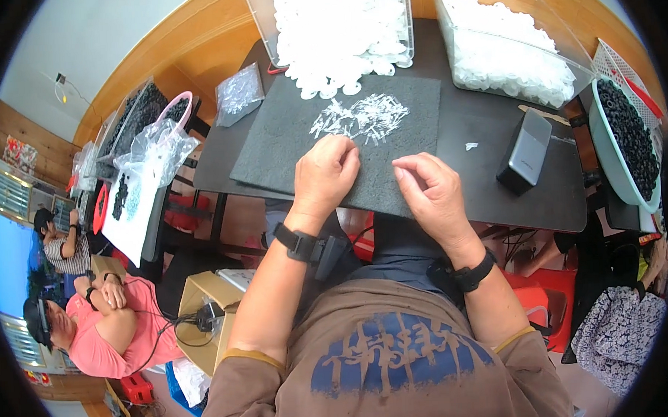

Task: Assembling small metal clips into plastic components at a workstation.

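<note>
My left hand (pixel 325 173) is closed in a loose fist just in front of a pile of small clear plastic pieces (pixel 361 118). Whatever its fingers may hold is hidden. To the right, apart from it, my right hand (pixel 432 193) is curled over the front edge of the dark grey foam mat (pixel 411 104), thumb and forefinger drawn together. Nothing I can name shows between them. White round discs (pixel 327 82) spill from a clear bin (pixel 408 26) onto the back of the mat.
Right of the mat, a dark power bank (pixel 525 152) and a small clear piece (pixel 471 146) lie on the black table (pixel 467 195). Behind stands another clear bin (pixel 485 83). A basin (pixel 603 144) of black rings is far right. A bag (pixel 239 93) and a seated person (pixel 123 322) are left.
</note>
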The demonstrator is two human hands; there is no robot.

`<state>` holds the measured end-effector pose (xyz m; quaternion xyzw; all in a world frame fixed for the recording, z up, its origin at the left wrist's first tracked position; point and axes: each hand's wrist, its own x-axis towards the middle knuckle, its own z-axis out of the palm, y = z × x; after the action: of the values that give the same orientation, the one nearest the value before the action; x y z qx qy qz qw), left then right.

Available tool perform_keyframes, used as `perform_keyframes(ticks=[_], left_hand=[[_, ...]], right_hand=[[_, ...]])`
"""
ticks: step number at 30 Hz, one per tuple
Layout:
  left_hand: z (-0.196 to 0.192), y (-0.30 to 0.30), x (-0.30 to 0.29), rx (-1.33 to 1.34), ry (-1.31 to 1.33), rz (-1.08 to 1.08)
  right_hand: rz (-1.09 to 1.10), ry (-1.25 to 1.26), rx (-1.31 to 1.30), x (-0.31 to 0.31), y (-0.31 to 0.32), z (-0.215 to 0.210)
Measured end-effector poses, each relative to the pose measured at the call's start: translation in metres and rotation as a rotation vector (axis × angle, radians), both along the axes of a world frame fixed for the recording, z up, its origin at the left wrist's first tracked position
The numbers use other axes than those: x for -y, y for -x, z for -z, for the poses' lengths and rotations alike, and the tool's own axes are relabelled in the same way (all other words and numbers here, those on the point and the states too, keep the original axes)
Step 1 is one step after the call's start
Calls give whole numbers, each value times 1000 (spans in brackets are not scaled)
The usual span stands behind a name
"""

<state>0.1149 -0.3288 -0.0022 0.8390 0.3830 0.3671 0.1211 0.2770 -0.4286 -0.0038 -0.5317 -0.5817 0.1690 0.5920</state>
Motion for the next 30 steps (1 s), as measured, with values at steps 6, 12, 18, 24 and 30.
perform_keyframes(ticks=[6, 12, 18, 24, 30], left_hand=[[-1, -3, 0, 24, -19, 21], [-3, 2, 1, -99, -32, -27], [-8, -11, 4, -213, 25, -81], [-9, -16, 5, -264, -11, -111], [-9, -13, 7, -250, 12, -136]], right_hand=[[-2, -10, -37, 0, -4, 2], [-38, -40, -68, -3, -3, 5], [-24, -29, -90, 1, -8, 4], [-33, -7, -114, 1, -8, 4], [-35, 12, -94, -2, -5, 6]])
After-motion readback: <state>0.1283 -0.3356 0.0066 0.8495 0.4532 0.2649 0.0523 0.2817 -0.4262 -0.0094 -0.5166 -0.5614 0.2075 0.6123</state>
